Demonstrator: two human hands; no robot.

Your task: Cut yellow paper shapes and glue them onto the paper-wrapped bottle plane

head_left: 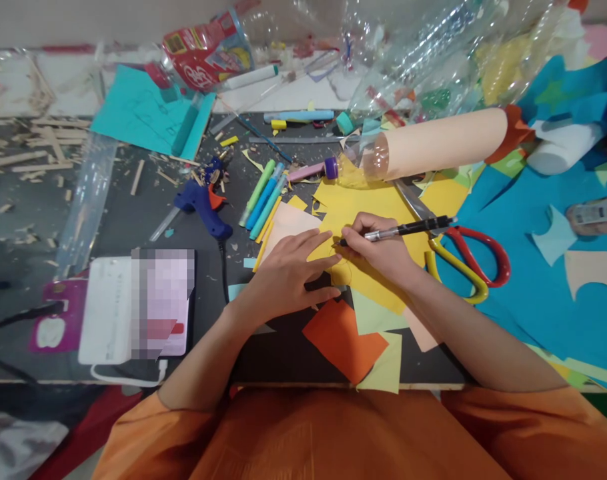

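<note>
My right hand (376,247) is closed around a black and silver pen (408,229), its tip down on a sheet of yellow paper (378,200). Faint drawn curves show on the yellow paper between my hands. My left hand (296,270) lies flat with fingers spread, pressing on the paper's left edge. Just right of my right hand lie scissors (476,263) with red and yellow handles, blades partly under my hand's side. Below my hands are an orange paper scrap (341,340) and a pale green scrap (376,310).
A bottle wrapped in peach paper (443,143) lies behind my hands. Left are several markers (263,200), a blue glue gun (201,203), a phone (171,300) and a white power bank (106,310). Blue paper (518,267) spreads at right; plastic bottles (423,60) crowd the back.
</note>
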